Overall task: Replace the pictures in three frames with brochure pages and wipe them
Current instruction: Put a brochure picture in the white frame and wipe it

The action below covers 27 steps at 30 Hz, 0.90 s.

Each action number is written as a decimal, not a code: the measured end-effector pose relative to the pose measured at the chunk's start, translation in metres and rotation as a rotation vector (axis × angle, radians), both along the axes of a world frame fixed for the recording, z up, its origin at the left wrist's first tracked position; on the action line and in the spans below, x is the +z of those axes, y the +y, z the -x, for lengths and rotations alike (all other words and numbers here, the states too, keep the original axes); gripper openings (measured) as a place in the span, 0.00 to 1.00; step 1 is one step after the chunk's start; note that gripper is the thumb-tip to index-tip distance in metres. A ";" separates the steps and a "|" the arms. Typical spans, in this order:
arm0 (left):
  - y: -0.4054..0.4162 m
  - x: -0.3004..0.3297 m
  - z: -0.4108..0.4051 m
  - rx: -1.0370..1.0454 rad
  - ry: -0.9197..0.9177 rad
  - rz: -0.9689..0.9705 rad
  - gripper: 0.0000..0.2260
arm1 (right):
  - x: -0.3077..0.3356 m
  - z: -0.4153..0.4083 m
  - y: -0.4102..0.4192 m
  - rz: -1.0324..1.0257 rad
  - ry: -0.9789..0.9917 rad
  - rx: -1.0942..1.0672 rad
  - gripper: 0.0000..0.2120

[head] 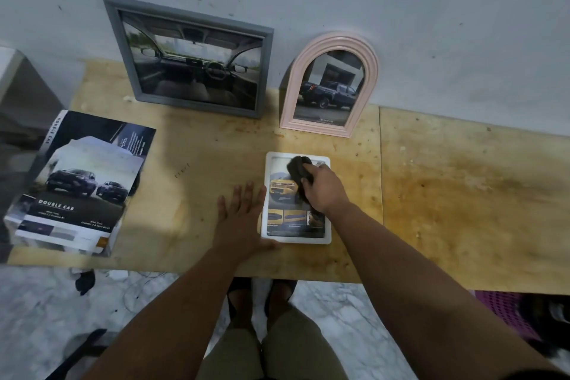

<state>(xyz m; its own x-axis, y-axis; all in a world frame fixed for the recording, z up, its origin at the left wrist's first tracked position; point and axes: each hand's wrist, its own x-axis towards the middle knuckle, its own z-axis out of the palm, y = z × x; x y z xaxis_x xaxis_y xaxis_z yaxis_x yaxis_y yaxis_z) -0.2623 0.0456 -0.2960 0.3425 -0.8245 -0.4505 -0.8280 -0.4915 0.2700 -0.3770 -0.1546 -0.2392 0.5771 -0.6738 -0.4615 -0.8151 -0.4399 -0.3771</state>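
A small white frame (295,240) lies flat on the wooden table (197,163), holding a brochure page with a yellow car. My right hand (324,188) presses a dark cloth (297,168) onto its glass near the top. My left hand (240,213) lies flat with fingers spread, touching the frame's left edge. A grey frame (123,49) with a car-interior picture and a pink arched frame (288,102) with a pickup picture lean on the wall behind.
A stack of brochure pages (74,188) titled "Double Cab" sits at the table's left end. The wall runs along the table's back edge. A marble floor, my feet and a purple basket (505,308) show below the table's front edge.
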 end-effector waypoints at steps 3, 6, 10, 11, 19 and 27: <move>0.001 0.000 0.000 0.005 0.017 0.004 0.59 | 0.000 0.007 0.009 -0.033 -0.001 -0.042 0.20; -0.001 0.001 0.000 0.009 0.037 -0.003 0.60 | 0.004 0.019 0.022 -0.084 0.023 0.006 0.20; -0.001 0.004 0.000 0.015 0.050 -0.008 0.61 | 0.007 0.035 0.043 -0.110 0.031 0.093 0.20; -0.002 0.005 0.000 0.014 0.047 -0.007 0.61 | 0.007 0.039 0.049 -0.117 0.032 0.098 0.20; -0.001 0.007 0.000 0.005 0.022 -0.018 0.59 | 0.015 0.047 0.060 -0.285 0.208 0.252 0.19; -0.001 0.004 0.000 0.006 0.038 0.007 0.60 | 0.034 0.014 -0.013 -0.021 0.007 -0.088 0.15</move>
